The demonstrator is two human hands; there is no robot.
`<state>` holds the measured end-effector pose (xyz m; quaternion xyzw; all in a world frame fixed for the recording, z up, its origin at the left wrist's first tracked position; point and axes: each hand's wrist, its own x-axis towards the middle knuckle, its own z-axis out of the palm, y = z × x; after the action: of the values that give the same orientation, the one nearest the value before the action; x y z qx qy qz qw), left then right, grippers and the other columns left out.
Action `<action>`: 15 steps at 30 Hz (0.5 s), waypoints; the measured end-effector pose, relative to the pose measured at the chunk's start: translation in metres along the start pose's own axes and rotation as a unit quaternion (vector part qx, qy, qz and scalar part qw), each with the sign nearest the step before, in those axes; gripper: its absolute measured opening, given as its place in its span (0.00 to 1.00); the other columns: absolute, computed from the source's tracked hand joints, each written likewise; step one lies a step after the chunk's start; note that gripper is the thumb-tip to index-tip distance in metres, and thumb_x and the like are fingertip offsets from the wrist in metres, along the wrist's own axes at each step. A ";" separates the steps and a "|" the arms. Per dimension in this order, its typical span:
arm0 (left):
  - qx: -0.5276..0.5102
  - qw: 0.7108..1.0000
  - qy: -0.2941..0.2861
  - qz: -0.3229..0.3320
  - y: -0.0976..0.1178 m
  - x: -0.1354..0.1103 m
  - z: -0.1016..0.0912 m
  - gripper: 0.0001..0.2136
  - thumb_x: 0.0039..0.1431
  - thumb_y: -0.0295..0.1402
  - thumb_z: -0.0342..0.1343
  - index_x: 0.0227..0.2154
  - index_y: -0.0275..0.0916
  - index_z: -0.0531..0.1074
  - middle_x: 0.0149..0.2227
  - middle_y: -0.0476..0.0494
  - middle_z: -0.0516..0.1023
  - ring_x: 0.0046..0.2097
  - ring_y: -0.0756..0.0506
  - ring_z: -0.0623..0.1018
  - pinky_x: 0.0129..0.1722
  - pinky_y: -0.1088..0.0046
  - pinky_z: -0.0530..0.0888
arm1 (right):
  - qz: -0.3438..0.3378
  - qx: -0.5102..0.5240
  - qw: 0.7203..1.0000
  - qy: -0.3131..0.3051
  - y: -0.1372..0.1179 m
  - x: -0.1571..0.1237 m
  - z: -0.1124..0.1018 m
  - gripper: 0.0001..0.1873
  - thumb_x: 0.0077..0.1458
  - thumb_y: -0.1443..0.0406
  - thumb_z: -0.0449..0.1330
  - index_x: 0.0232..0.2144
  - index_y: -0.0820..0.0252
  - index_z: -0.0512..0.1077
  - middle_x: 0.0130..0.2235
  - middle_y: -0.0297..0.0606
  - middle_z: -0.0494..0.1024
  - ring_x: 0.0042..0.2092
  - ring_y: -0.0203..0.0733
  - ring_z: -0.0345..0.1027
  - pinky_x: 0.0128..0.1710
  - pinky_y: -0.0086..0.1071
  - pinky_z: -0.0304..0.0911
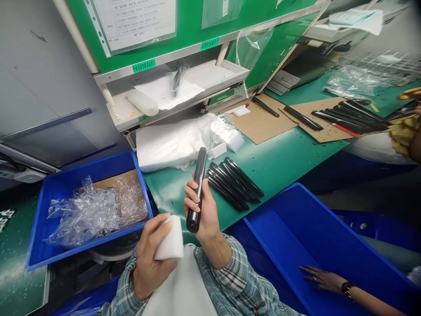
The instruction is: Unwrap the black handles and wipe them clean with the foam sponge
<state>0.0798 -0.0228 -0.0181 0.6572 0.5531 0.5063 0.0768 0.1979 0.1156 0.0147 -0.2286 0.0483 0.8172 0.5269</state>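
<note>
In my left hand is a white foam block, gripped between thumb and fingers in front of my chest. My right hand wraps round a glossy black tube-shaped part, held tilted with its upper end pointing away from me. The foam and the black part are close but apart. Just beyond my right hand, several similar black parts lie side by side on the green table. A smaller white foam block sits behind them.
A blue bin with crumpled clear plastic stands at left. Another blue bin is at right, with a co-worker's hand inside. White plastic bags lie under the shelf. Cardboard sheets carry more black parts.
</note>
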 end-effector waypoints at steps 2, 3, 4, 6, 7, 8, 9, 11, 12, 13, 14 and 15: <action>-0.011 0.999 0.000 -0.032 -0.002 -0.005 -0.001 0.26 0.77 0.40 0.59 0.73 0.41 0.66 0.63 0.33 0.78 0.64 0.39 0.80 0.62 0.63 0.81 | 0.025 0.031 0.999 0.012 -0.004 0.002 0.001 0.15 0.83 0.60 0.45 0.49 0.56 0.69 0.32 0.25 0.65 0.21 0.27 0.56 0.12 0.16 0.56; -0.015 0.999 -0.006 -0.043 -0.001 -0.006 0.000 0.26 0.77 0.39 0.60 0.72 0.41 0.66 0.63 0.33 0.79 0.64 0.39 0.80 0.63 0.62 0.81 | 0.037 0.043 0.998 0.013 -0.005 0.002 0.002 0.16 0.84 0.59 0.43 0.50 0.56 0.69 0.31 0.26 0.65 0.20 0.27 0.56 0.12 0.17 0.56; -0.017 0.999 -0.015 -0.046 -0.001 -0.006 0.001 0.26 0.76 0.38 0.60 0.72 0.41 0.66 0.62 0.33 0.79 0.64 0.39 0.80 0.63 0.62 0.80 | 0.046 0.054 0.997 0.012 -0.006 0.002 0.003 0.17 0.84 0.59 0.42 0.50 0.56 0.69 0.31 0.26 0.65 0.21 0.27 0.57 0.12 0.17 0.57; -0.015 0.999 -0.028 -0.027 0.002 -0.005 0.003 0.23 0.74 0.32 0.60 0.69 0.41 0.69 0.62 0.33 0.78 0.63 0.40 0.80 0.63 0.63 0.81 | 0.054 0.069 0.996 0.010 -0.006 0.003 0.004 0.18 0.84 0.58 0.41 0.50 0.55 0.69 0.31 0.26 0.65 0.21 0.27 0.57 0.12 0.16 0.58; -0.007 0.999 -0.033 -0.009 0.004 -0.004 0.003 0.23 0.73 0.28 0.59 0.68 0.40 0.70 0.62 0.33 0.78 0.63 0.41 0.81 0.63 0.64 0.81 | 0.053 0.073 0.996 0.011 -0.006 0.003 0.004 0.18 0.84 0.58 0.41 0.50 0.55 0.69 0.31 0.26 0.65 0.21 0.27 0.57 0.12 0.16 0.57; 0.005 0.999 -0.036 0.012 0.006 -0.002 0.004 0.23 0.73 0.26 0.59 0.68 0.40 0.70 0.62 0.33 0.77 0.62 0.41 0.81 0.62 0.65 0.81 | 0.050 0.073 0.996 0.013 -0.006 0.003 0.004 0.18 0.84 0.58 0.41 0.50 0.56 0.69 0.31 0.26 0.65 0.21 0.27 0.57 0.12 0.16 0.57; 0.021 0.998 -0.040 0.035 0.007 -0.001 0.004 0.24 0.72 0.25 0.59 0.68 0.40 0.70 0.62 0.33 0.76 0.62 0.41 0.80 0.62 0.66 0.81 | 0.043 0.070 0.996 0.016 -0.005 0.003 0.004 0.18 0.84 0.59 0.41 0.49 0.56 0.69 0.32 0.26 0.64 0.21 0.27 0.57 0.12 0.16 0.56; 0.060 0.995 -0.051 0.069 0.009 0.002 0.006 0.24 0.72 0.25 0.59 0.69 0.39 0.71 0.62 0.31 0.75 0.63 0.40 0.79 0.62 0.64 0.81 | 0.020 0.047 0.999 0.014 -0.005 0.002 0.003 0.15 0.83 0.59 0.46 0.48 0.56 0.70 0.32 0.26 0.64 0.21 0.26 0.55 0.12 0.15 0.55; 0.077 0.992 -0.059 0.078 0.009 0.004 0.008 0.24 0.73 0.26 0.60 0.69 0.40 0.71 0.62 0.30 0.75 0.63 0.39 0.79 0.61 0.62 0.81 | 0.001 0.029 1.000 0.010 -0.006 0.001 0.003 0.12 0.82 0.59 0.50 0.47 0.56 0.70 0.32 0.26 0.64 0.21 0.26 0.54 0.12 0.15 0.55; 0.088 0.990 -0.068 0.082 0.009 0.005 0.010 0.23 0.73 0.26 0.60 0.69 0.40 0.71 0.62 0.30 0.76 0.62 0.38 0.79 0.60 0.61 0.81 | -0.022 0.007 1.000 0.004 -0.006 0.000 0.003 0.08 0.80 0.59 0.55 0.46 0.55 0.70 0.32 0.25 0.63 0.21 0.26 0.53 0.12 0.15 0.55; 0.092 0.990 -0.075 0.079 0.009 0.006 0.012 0.23 0.74 0.27 0.60 0.69 0.41 0.72 0.61 0.30 0.77 0.61 0.38 0.79 0.58 0.60 0.81 | -0.048 -0.017 0.999 -0.003 -0.007 -0.001 0.003 0.08 0.76 0.58 0.61 0.44 0.54 0.70 0.33 0.25 0.63 0.21 0.26 0.51 0.12 0.14 0.54; 0.092 0.990 -0.078 0.073 0.008 0.006 0.014 0.24 0.73 0.27 0.60 0.69 0.42 0.71 0.59 0.31 0.78 0.59 0.38 0.80 0.56 0.60 0.82 | -0.075 -0.042 0.996 -0.009 -0.007 -0.002 0.003 0.11 0.72 0.57 0.67 0.42 0.54 0.70 0.33 0.24 0.63 0.21 0.25 0.49 0.12 0.14 0.54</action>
<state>0.0949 -0.0143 -0.0158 0.7380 0.5400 0.4042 0.0217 0.2039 0.1179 0.0189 -0.2457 -0.0081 0.7790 0.5769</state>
